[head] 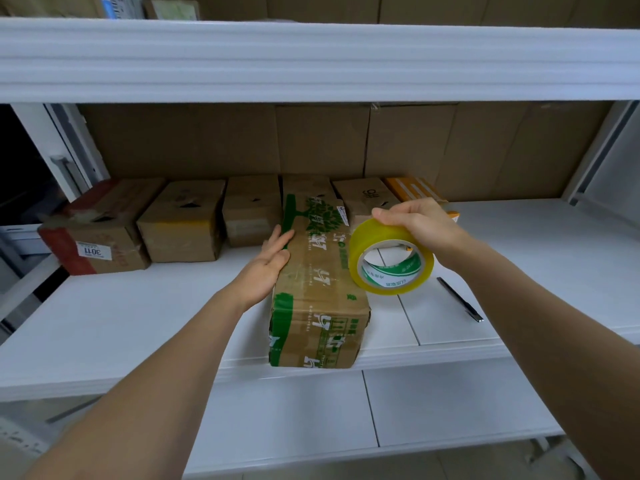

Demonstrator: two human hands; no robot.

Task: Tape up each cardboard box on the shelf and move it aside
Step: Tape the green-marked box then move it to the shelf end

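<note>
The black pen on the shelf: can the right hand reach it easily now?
Probably not at once. The way to the black pen looks free, with bare shelf around it, but the right hand grips the tape roll, so its fingers are occupied.

- A white shelf board [104,327] ran across the view, its front edge ribbed.
- Above it, a second white shelf [311,60] of the same make spanned the whole width.
- Large sheets of brown cardboard [311,143] stood upright behind the lower board and formed its back wall.
- White metal uprights [595,150] framed the unit on the right, and another upright [45,140] stood on the left.
- Beyond the left upright lay a dark opening [20,168].
- Below the board, pale floor tiles [433,403] with thin dark joints showed.
- Light was even and cool, with soft shadows only.
</note>
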